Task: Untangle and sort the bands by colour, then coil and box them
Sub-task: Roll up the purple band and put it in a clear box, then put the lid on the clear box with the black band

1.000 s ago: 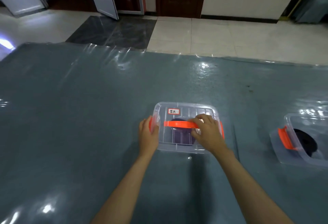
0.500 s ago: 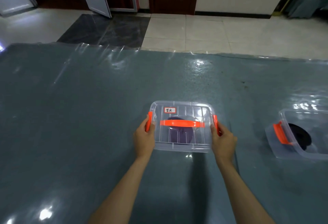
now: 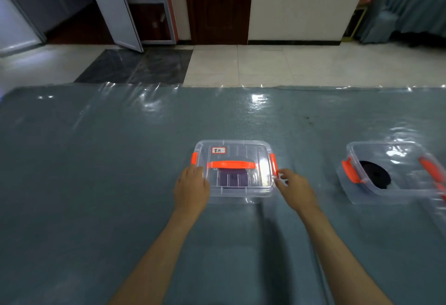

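I saw the clear lidded box (image 3: 233, 167), orange-handled, purple coil (image 3: 233, 178) inside; left hand (image 3: 191, 190) relaxed against it, right hand (image 3: 296, 189) loosely open beside its clip (image 3: 273, 165)

We are looking at a dim, bluish scene in which white glare is bouncing off the plastic-covered table (image 3: 101, 164) beyond the lidded box (image 3: 233, 168). To that box's right, the open box (image 3: 395, 172) is smearing with motion blur. Beyond it, straight lines are bowing from wide-angle distortion.
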A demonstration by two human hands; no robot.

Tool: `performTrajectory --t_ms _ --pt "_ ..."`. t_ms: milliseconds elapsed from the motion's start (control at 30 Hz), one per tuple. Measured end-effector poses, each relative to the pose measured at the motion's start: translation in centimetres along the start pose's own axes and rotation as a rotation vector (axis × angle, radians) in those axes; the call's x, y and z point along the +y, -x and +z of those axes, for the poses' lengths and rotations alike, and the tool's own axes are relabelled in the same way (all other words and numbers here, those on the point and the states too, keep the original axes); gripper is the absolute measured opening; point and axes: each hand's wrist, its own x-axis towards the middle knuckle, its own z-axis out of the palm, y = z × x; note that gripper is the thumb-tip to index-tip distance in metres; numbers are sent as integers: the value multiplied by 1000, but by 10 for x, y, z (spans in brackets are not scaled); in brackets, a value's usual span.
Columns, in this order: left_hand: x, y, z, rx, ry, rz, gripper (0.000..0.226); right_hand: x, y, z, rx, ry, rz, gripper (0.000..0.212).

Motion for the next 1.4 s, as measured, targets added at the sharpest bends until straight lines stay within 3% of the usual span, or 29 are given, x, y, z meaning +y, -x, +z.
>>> performTrajectory --t_ms 333,800,1000,1233,1400 --pt "84 66 22 -115 -212 286 40 57 82 -51 -41 335 43 25" --pt "254 100 71 -221 -201 548 40 167 121 -150 -42 398 244 26" --pt "353 84 108 -217 -124 516 50 257 92 -197 -66 397 267 26" --pt "452 55 163 -268 83 278 103 373 38 -248 -148 313 246 25" --pt "483 47 198 -336 256 52 140 449 -3 -276 -156 136 272 33"
